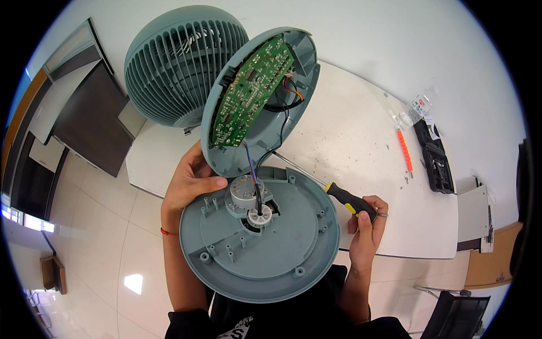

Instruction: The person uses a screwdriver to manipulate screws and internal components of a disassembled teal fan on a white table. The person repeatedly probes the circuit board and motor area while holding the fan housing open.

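Observation:
My left hand [195, 179] is closed on the rim of a grey-green shell [307, 53], its thumb beside a round silver motor [244, 192]. The shell stands tilted up, a green circuit board [248, 93] fixed inside. Below it lies a round grey-green base plate [271, 248] with screw posts and a white hub [260, 215]. Wires [252, 164] run from the hub up to the shell. My right hand [367, 229] grips a black-and-yellow screwdriver [351, 201] by its handle. Its shaft points up-left to the gap between shell and base plate; the tip is hard to make out.
A grey-green fan head [180, 68] with a slatted grille stands at the far left of the white table [361, 141]. On the right are an orange-handled tool [404, 150], a black tool case [435, 161] and a clear bottle [418, 108]. A black chair [457, 316] stands lower right.

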Action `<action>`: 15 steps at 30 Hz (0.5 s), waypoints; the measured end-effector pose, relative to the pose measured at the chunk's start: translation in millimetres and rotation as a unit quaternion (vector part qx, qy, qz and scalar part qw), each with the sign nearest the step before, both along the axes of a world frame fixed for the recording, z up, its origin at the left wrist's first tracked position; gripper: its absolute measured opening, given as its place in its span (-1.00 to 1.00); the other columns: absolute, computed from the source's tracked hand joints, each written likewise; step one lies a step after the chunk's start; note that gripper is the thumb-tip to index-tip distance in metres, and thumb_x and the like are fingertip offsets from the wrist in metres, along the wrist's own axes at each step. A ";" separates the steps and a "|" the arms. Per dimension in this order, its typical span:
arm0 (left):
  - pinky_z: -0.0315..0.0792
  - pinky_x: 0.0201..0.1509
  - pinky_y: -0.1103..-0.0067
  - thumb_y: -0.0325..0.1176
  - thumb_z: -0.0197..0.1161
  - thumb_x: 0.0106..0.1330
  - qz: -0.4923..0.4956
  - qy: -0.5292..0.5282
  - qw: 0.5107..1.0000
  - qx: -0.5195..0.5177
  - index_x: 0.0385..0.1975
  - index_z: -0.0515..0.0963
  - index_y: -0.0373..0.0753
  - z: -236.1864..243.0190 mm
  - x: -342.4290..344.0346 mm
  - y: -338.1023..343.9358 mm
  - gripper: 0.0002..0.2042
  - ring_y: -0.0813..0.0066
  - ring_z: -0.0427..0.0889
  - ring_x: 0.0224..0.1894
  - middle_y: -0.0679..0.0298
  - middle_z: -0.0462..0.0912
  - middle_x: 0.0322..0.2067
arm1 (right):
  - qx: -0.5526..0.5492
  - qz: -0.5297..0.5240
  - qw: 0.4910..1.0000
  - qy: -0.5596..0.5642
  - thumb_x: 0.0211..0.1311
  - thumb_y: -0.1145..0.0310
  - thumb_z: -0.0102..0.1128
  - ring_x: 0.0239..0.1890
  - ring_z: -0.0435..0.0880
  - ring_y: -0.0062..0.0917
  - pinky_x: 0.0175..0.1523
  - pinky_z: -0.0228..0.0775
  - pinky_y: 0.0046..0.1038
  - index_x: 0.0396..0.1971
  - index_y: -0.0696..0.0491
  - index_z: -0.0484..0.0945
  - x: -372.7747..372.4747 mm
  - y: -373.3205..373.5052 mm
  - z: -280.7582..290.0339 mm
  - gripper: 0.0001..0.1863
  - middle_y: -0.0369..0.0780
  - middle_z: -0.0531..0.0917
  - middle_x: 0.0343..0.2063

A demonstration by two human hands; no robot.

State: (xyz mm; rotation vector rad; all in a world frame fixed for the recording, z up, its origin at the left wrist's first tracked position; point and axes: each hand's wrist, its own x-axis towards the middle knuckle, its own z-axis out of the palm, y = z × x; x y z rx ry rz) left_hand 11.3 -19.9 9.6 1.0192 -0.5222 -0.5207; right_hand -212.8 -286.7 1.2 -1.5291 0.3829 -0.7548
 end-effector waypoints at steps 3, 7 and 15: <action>0.15 0.47 0.36 -0.60 0.47 -0.02 -0.008 0.010 1.000 -0.008 0.36 0.20 -0.42 -2.0 0.7 -0.1 -0.15 0.31 0.35 0.36 0.09 0.39 0.29 | -0.003 -0.001 1.000 0.001 0.40 0.34 0.09 -0.43 0.35 -0.75 -0.34 0.21 -0.70 0.06 0.06 0.34 0.4 1.3 1.4 -0.69 -0.32 0.46 -0.32; 0.14 0.48 0.36 -0.60 0.46 -0.02 -0.015 0.007 1.000 -0.006 0.37 0.20 -0.42 -6.1 4.2 0.5 -0.14 0.32 0.33 0.37 0.09 0.37 0.30 | -0.004 -0.001 1.000 0.003 0.41 0.33 0.09 -0.43 0.35 -0.75 -0.34 0.21 -0.70 0.06 0.05 0.34 -0.3 0.8 1.1 -0.69 -0.32 0.46 -0.32; 0.19 0.45 0.38 -0.61 0.46 -0.01 -0.022 0.008 1.000 -0.020 0.36 0.20 -0.41 -0.6 2.1 -0.6 -0.15 0.31 0.37 0.34 0.11 0.41 0.27 | -0.125 0.010 0.992 0.030 0.40 0.37 0.08 -0.38 0.43 -0.60 -0.25 0.31 -0.62 0.09 0.10 0.35 -3.9 -10.7 -5.2 -0.68 -0.20 0.47 -0.17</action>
